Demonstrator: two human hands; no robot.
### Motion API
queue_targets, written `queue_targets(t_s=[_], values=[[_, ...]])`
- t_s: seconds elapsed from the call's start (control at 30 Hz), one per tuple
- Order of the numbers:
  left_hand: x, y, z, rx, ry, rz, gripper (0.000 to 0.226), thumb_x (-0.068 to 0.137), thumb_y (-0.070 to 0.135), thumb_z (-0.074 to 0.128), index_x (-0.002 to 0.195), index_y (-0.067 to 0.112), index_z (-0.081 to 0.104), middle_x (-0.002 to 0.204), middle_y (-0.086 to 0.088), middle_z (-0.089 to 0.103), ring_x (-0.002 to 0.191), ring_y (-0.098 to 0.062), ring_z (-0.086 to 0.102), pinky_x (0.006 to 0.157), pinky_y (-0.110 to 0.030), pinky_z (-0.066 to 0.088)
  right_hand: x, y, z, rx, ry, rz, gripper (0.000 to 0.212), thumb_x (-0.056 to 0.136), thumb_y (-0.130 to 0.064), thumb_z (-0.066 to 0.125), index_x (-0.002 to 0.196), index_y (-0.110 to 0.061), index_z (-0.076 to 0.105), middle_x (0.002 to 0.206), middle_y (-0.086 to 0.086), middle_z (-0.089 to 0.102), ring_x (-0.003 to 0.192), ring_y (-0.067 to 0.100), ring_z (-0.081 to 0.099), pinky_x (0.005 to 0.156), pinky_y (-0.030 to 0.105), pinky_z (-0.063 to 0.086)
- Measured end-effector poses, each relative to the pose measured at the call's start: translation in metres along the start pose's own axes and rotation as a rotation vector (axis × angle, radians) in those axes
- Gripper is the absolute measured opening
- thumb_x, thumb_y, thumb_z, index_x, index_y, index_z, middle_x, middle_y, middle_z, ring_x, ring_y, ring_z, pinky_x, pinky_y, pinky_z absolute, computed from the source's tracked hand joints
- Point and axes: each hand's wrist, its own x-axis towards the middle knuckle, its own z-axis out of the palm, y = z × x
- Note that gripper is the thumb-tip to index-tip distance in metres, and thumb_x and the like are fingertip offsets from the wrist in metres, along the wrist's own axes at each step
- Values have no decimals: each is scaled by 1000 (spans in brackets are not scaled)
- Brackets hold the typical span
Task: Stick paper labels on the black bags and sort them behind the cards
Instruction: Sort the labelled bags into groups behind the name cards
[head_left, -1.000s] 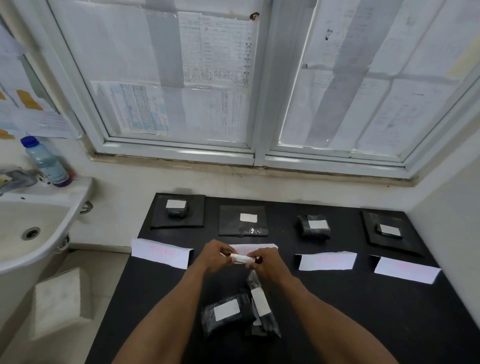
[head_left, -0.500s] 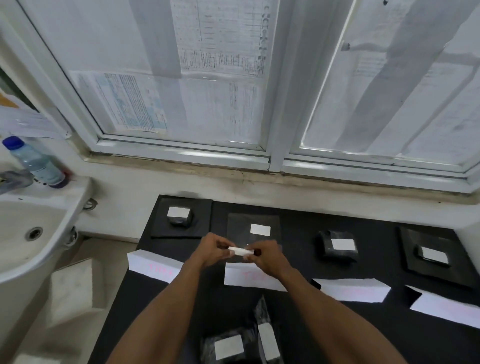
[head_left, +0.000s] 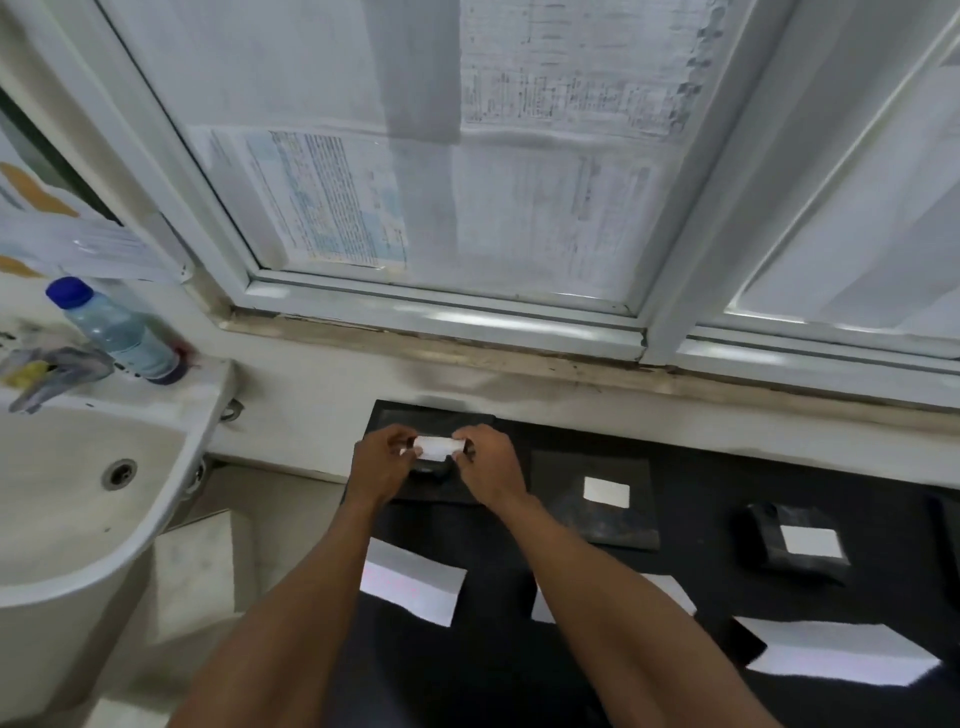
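Observation:
A small white paper label (head_left: 439, 447) is pinched at its two ends by my left hand (head_left: 382, 465) and my right hand (head_left: 485, 467). Both hands hover over the far-left black bag (head_left: 441, 486) at the back of the black table (head_left: 696, 467); my hands hide most of that bag. To its right lie a flat black bag (head_left: 605, 525) with a white label and a lumpier black bag (head_left: 795, 545) with a white label. White cards stand in a row in front: one at left (head_left: 413, 584), one behind my right forearm (head_left: 675, 592), one at right (head_left: 841, 652).
A white sink (head_left: 78, 499) stands left of the table, with a clear bottle with a blue cap (head_left: 117, 332) on its rim. A pale block (head_left: 195, 571) sits on the floor between sink and table. Papered windows (head_left: 467, 156) rise behind the table.
The view has tilted up and shifted left, so the loose bags near me have dropped out of view. My hands carried the label from above the second card to above the far-left bag.

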Motion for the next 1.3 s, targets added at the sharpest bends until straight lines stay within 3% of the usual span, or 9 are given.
queue_targets(t_s=[0.13, 0.3, 0.43, 0.6, 0.8, 1.1, 1.3], values=[[25, -25, -5, 66, -16, 23, 25, 85, 6, 66, 110, 9, 68, 109, -7, 70, 101, -22, 64, 86, -22, 43, 18, -5, 35, 8, 21, 89, 28, 83, -8, 64, 111, -6, 67, 112, 11, 65, 103, 26, 60, 98, 34, 45], [33, -41, -7, 12, -38, 67, 31, 84, 5, 66, 113, 13, 67, 113, -4, 69, 106, -17, 62, 90, -19, 42, 16, -6, 50, -43, 46, 156, 39, 88, -19, 61, 126, -13, 58, 126, 5, 61, 115, 21, 55, 104, 31, 41], [34, -41, -9, -17, -77, 70, 35, 79, -3, 65, 111, 10, 68, 111, -5, 70, 102, -16, 62, 88, -18, 42, 9, -9, 49, -69, 38, 172, 45, 85, -18, 63, 130, -14, 56, 129, 5, 60, 117, 21, 55, 105, 30, 42], [32, -43, -12, -62, -82, 41, 36, 79, -2, 65, 113, 10, 67, 112, -5, 69, 104, -17, 62, 86, -18, 42, 8, -19, 48, -111, 23, 144, 42, 85, -15, 61, 127, -14, 57, 124, 4, 58, 110, 20, 56, 96, 27, 43], [26, -45, -10, -92, -79, 22, 40, 79, 1, 65, 117, 13, 64, 116, -5, 68, 108, -20, 62, 92, -23, 46, 9, -20, 44, -144, 0, 141, 50, 80, -15, 66, 129, -15, 55, 127, 5, 54, 113, 20, 54, 97, 31, 46], [4, -30, -7, -72, -24, 36, 62, 80, 3, 66, 138, 13, 47, 132, -11, 58, 122, -25, 54, 102, -32, 44, -22, -20, 17, -128, 40, 143, 53, 79, -18, 69, 130, -16, 53, 131, 5, 50, 117, 22, 51, 99, 32, 45], [-61, -2, 4, -142, 30, 82, 70, 77, 2, 65, 142, 15, 42, 134, -13, 54, 126, -26, 50, 104, -35, 42, -85, 0, -35, -221, 11, 186, 52, 85, -22, 64, 135, -16, 49, 135, 7, 47, 125, 24, 46, 102, 33, 38]])
